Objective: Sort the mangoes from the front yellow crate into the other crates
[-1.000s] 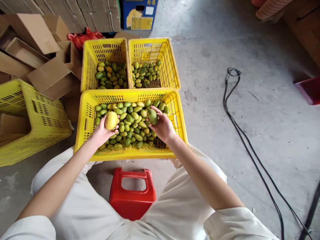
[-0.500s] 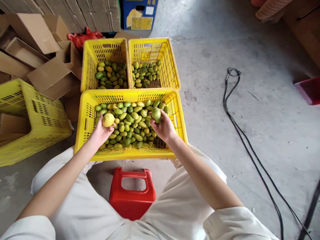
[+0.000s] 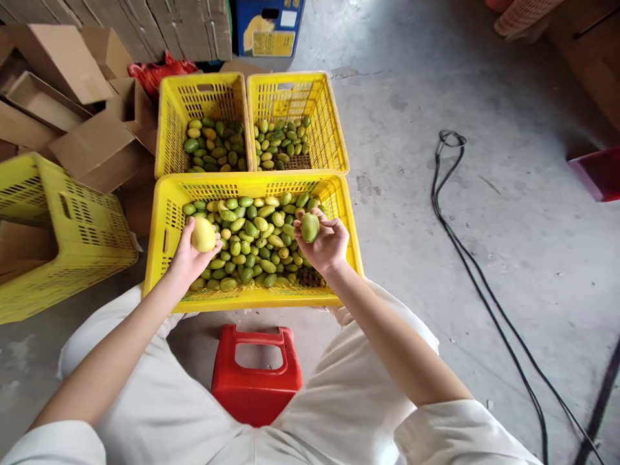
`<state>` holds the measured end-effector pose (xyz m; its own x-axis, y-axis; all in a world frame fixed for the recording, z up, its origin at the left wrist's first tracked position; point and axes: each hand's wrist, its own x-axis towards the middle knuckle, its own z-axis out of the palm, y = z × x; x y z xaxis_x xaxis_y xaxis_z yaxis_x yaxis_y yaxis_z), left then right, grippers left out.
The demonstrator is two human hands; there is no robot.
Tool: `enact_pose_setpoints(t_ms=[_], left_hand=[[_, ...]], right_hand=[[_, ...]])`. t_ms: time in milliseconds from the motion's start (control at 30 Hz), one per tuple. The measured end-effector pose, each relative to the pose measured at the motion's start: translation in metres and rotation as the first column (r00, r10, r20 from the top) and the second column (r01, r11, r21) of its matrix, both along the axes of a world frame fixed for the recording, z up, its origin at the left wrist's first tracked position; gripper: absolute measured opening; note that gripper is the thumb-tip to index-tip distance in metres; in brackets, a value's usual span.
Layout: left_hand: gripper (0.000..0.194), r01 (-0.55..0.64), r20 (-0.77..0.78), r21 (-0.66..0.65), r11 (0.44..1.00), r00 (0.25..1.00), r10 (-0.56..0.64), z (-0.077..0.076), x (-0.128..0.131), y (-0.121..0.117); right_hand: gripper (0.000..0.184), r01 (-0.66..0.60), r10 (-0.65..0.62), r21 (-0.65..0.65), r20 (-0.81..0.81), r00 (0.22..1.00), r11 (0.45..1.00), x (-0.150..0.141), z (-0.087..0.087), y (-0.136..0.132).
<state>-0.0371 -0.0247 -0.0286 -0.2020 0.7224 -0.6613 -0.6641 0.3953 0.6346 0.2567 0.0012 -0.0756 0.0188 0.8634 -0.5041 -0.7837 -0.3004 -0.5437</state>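
A yellow mango point(image 3: 203, 235) rests in my left hand point(image 3: 190, 258), its fingers curled round the fruit. My right hand point(image 3: 332, 247), palm turned up, holds a green mango point(image 3: 310, 228) at the fingers. Both hands are above the front yellow crate point(image 3: 256, 299), the left over its left side and the right over its right side. Inside that crate lies a layer of green and yellowish mangoes point(image 3: 252, 245). The mesh floor shows at its front right corner, partly behind my right wrist.
Behind stand two yellow crates, a left one point(image 3: 167, 129) and a right one point(image 3: 334, 129), each partly filled with mangoes. Another crate point(image 3: 97, 219) and cardboard boxes point(image 3: 97, 145) lie left. A red stool point(image 3: 256, 394) is between my legs. Black cable point(image 3: 465, 252) runs along the floor at right.
Both mangoes have been turned in my hands. The yellow one has shifted slightly left, the green one slightly right and down, with my right palm turned further up.
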Motion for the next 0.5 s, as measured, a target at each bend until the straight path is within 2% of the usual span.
enact_pose_setpoints(t_ms=[133, 267, 500], left_hand=[[0.025, -0.059, 0.091, -0.068, 0.996, 0.994, 0.065, 0.010, 0.003, 0.004], [0.040, -0.051, 0.109, -0.141, 0.989, 0.992, 0.067, 0.015, 0.004, 0.007], [0.035, -0.036, 0.051, -0.186, 0.982, 0.998, 0.046, 0.021, 0.006, 0.008]], right_hand=[[0.037, -0.013, 0.011, -0.051, -0.048, 0.999, 0.999, -0.002, 0.004, 0.000], [0.034, -0.089, 0.086, -0.072, -0.038, 0.996, 0.993, -0.001, 0.007, -0.001], [0.044, -0.061, 0.067, -0.101, 0.051, 0.996, 0.993, -0.005, 0.007, 0.001]])
